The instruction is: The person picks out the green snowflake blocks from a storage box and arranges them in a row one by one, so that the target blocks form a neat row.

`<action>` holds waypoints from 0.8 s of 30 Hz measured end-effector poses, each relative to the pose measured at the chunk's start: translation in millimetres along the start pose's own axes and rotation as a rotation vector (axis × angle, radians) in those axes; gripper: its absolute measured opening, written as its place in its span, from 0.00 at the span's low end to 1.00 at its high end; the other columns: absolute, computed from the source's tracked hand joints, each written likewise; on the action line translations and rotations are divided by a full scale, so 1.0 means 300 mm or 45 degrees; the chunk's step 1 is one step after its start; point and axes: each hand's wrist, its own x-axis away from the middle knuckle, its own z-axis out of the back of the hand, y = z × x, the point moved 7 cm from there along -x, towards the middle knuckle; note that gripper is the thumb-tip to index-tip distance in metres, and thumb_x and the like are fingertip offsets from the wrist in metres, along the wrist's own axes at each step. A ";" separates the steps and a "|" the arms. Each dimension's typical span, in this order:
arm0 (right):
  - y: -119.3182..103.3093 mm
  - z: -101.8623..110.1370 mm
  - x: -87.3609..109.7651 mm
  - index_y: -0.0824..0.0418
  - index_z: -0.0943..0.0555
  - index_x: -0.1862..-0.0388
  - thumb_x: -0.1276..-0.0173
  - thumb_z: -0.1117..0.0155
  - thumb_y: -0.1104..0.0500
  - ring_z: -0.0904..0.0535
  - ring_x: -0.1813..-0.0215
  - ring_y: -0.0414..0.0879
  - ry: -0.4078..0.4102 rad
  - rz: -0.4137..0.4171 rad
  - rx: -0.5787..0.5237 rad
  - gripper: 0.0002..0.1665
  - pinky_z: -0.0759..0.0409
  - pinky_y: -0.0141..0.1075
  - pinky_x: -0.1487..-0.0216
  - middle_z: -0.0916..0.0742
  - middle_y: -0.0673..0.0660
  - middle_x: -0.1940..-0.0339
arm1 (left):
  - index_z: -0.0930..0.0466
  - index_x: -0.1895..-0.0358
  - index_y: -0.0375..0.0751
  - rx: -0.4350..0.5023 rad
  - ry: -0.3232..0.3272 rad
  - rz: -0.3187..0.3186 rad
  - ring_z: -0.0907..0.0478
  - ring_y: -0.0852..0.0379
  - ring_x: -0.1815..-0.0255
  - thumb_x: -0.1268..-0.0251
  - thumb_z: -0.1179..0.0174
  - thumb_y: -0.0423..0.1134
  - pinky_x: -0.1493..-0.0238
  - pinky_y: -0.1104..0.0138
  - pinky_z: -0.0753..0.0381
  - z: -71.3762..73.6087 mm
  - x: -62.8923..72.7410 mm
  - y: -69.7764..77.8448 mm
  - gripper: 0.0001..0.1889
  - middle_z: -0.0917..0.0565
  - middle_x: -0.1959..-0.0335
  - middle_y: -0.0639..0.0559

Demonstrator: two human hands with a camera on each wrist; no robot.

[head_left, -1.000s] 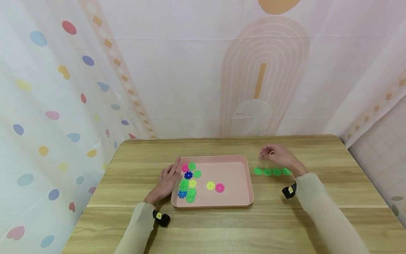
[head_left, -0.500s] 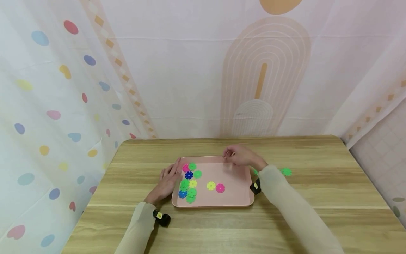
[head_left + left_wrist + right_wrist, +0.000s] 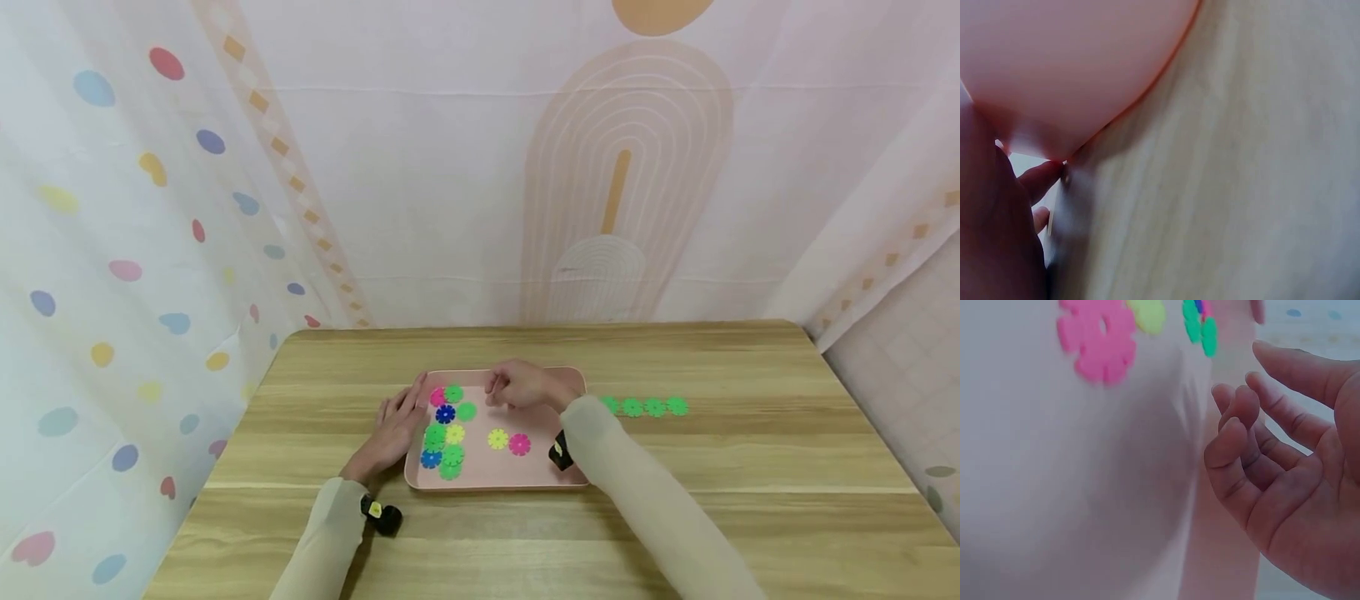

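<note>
My left hand (image 3: 395,427) rests on the left rim of a pink tray (image 3: 487,473), its fingers extended. In the left wrist view, fingers of the left hand (image 3: 997,206) lie beside the tray's corner. Over the tray hangs my right hand (image 3: 521,385), holding nothing; the right wrist view shows its fingers loosely bent and the thumb apart. Below and left of it lie a yellow snowflake disc (image 3: 498,438) and a pink snowflake disc (image 3: 520,444). Several green, blue, yellow and pink snowflake discs crowd the tray's left end, including a dark blue snowflake disc (image 3: 446,414).
On the wooden table (image 3: 480,550), right of the tray, several green snowflake discs (image 3: 655,407) lie in a row. The right forearm partly covers the row's left end. A patterned curtain (image 3: 442,183) hangs behind the table.
My right hand has moved left, from above the green row to over the tray. The left hand and the discs in the tray have stayed put.
</note>
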 end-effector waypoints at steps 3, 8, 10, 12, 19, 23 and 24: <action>-0.009 -0.031 -0.022 0.59 0.21 0.59 0.31 0.37 0.65 0.25 0.67 0.45 -0.006 0.013 0.038 0.04 0.24 0.33 0.64 0.18 0.53 0.65 | 0.69 0.19 0.55 -0.006 0.001 -0.001 0.63 0.38 0.20 0.18 0.75 0.55 0.26 0.42 0.80 0.002 0.002 0.003 0.31 0.56 0.18 0.43; -0.020 -0.075 -0.047 0.58 0.20 0.58 0.31 0.37 0.65 0.26 0.58 0.46 0.007 0.036 0.095 0.05 0.25 0.35 0.56 0.19 0.53 0.62 | 0.70 0.19 0.56 0.005 -0.014 0.015 0.65 0.39 0.20 0.18 0.75 0.56 0.26 0.43 0.81 0.001 0.002 0.003 0.31 0.57 0.18 0.43; -0.022 -0.086 -0.055 0.59 0.20 0.57 0.31 0.36 0.64 0.26 0.55 0.47 0.017 0.036 0.103 0.06 0.24 0.36 0.54 0.19 0.52 0.60 | 0.70 0.19 0.55 0.005 -0.015 0.015 0.65 0.39 0.20 0.18 0.75 0.56 0.27 0.43 0.81 -0.001 0.000 0.002 0.31 0.57 0.18 0.43; -0.022 -0.096 -0.060 0.59 0.20 0.55 0.32 0.36 0.65 0.27 0.53 0.47 0.019 0.022 0.061 0.07 0.25 0.37 0.53 0.20 0.52 0.59 | 0.70 0.19 0.54 -0.002 -0.014 0.014 0.65 0.38 0.20 0.18 0.76 0.56 0.27 0.42 0.81 -0.002 0.000 0.002 0.31 0.57 0.18 0.43; 0.002 -0.114 -0.075 0.56 0.21 0.55 0.33 0.32 0.62 0.28 0.53 0.47 0.058 -0.050 -0.090 0.10 0.27 0.38 0.53 0.20 0.52 0.58 | 0.69 0.19 0.52 -0.002 -0.012 0.003 0.65 0.38 0.20 0.18 0.77 0.57 0.27 0.42 0.81 -0.001 -0.002 0.004 0.32 0.57 0.18 0.43; -0.004 -0.117 -0.085 0.56 0.20 0.55 0.33 0.31 0.59 0.26 0.53 0.45 0.090 0.006 0.019 0.10 0.25 0.39 0.48 0.19 0.50 0.58 | 0.70 0.19 0.52 0.001 -0.016 0.011 0.65 0.38 0.20 0.18 0.76 0.56 0.27 0.42 0.80 0.001 -0.001 0.002 0.32 0.56 0.18 0.43; -0.006 -0.116 -0.085 0.56 0.20 0.55 0.33 0.31 0.58 0.26 0.53 0.45 0.102 0.024 0.055 0.10 0.25 0.39 0.47 0.18 0.49 0.57 | 0.70 0.19 0.52 0.004 -0.017 0.010 0.65 0.38 0.20 0.18 0.76 0.56 0.27 0.42 0.81 -0.001 -0.002 0.002 0.32 0.56 0.18 0.42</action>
